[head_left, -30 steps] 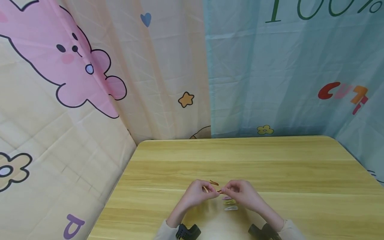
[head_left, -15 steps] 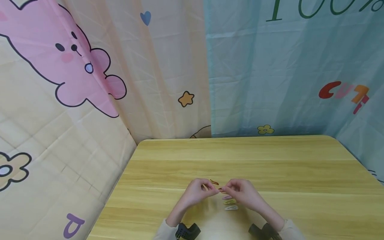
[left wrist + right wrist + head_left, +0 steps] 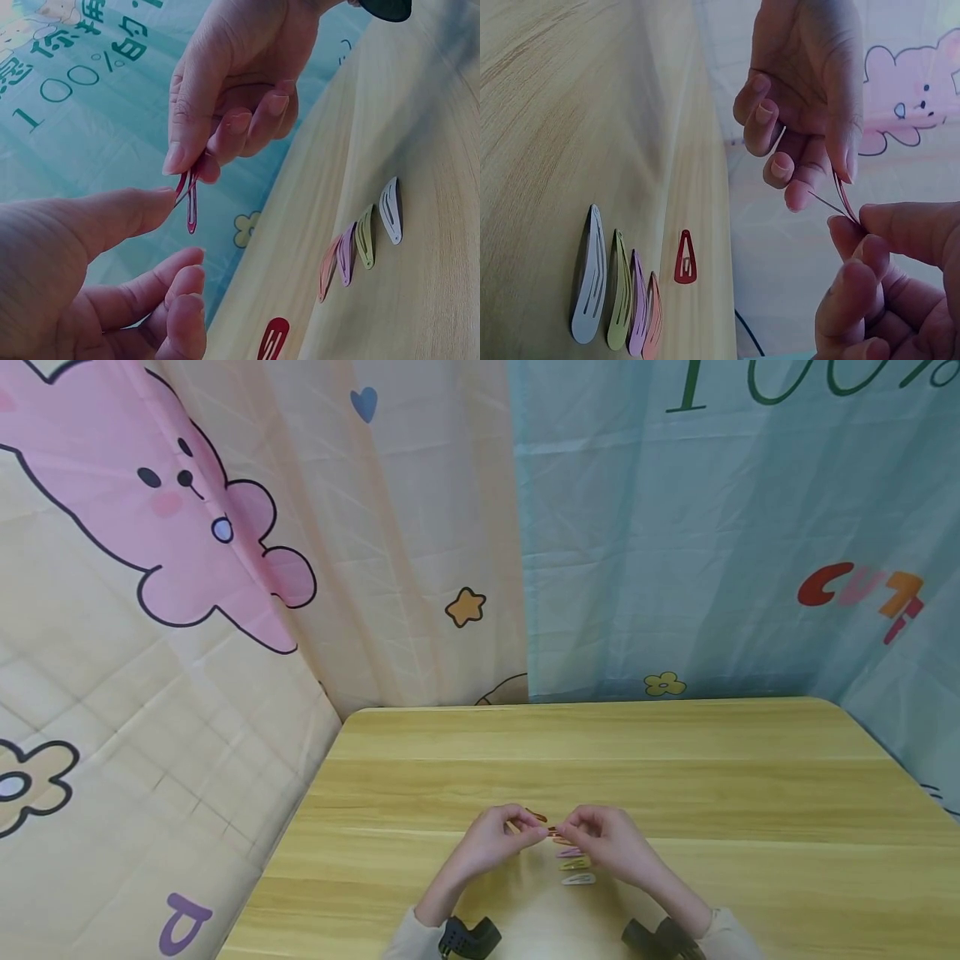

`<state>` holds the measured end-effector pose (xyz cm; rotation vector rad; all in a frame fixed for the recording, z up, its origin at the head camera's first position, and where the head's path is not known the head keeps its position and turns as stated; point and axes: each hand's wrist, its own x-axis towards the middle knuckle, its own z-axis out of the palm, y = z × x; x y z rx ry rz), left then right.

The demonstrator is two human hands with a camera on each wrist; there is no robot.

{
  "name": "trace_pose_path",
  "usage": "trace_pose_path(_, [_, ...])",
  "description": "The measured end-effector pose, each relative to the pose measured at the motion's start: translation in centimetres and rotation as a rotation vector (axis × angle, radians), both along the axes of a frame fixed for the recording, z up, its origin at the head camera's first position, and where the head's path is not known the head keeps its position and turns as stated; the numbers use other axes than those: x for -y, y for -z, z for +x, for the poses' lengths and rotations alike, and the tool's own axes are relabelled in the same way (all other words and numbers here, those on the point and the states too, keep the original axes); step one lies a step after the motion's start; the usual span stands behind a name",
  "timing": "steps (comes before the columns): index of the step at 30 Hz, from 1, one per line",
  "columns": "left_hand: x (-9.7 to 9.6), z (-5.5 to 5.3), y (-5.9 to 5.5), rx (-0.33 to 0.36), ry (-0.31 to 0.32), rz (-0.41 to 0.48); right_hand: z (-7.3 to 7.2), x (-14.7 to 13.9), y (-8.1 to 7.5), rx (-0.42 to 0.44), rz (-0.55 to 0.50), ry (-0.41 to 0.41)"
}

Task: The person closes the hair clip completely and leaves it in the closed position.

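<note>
A red snap hair clip (image 3: pixel 553 832) hangs between my two hands above the table, its narrow prong sprung apart from the frame in the right wrist view. My right hand (image 3: pixel 609 843) pinches one end between thumb and index finger. At the other end, the thumb of my left hand (image 3: pixel 491 842) presses on the clip (image 3: pixel 843 196), while the left index fingertip is close to the loose prong. Below lies a row of clips: orange (image 3: pixel 327 270), purple (image 3: pixel 346 253), yellow-green (image 3: pixel 364 237) and white (image 3: pixel 391 211). Another red clip (image 3: pixel 685 257) lies beyond the row.
The wooden table (image 3: pixel 420 785) reaches back to printed cloth curtains (image 3: pixel 637 552). A dark wrist camera (image 3: pixel 470 938) is strapped on the left wrist, another (image 3: pixel 660 939) on the right.
Both hands stay almost in place, rising slightly with the red clip and turning it a little. More of the orange clip below now shows.
</note>
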<state>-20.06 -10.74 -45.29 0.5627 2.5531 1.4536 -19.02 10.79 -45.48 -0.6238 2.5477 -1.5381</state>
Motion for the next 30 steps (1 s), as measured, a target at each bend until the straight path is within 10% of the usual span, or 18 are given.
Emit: trace_pose_path(30, [-0.13, 0.17, -0.63, 0.03, 0.054, 0.048, -0.25, -0.25, 0.11, 0.05, -0.073, -0.06])
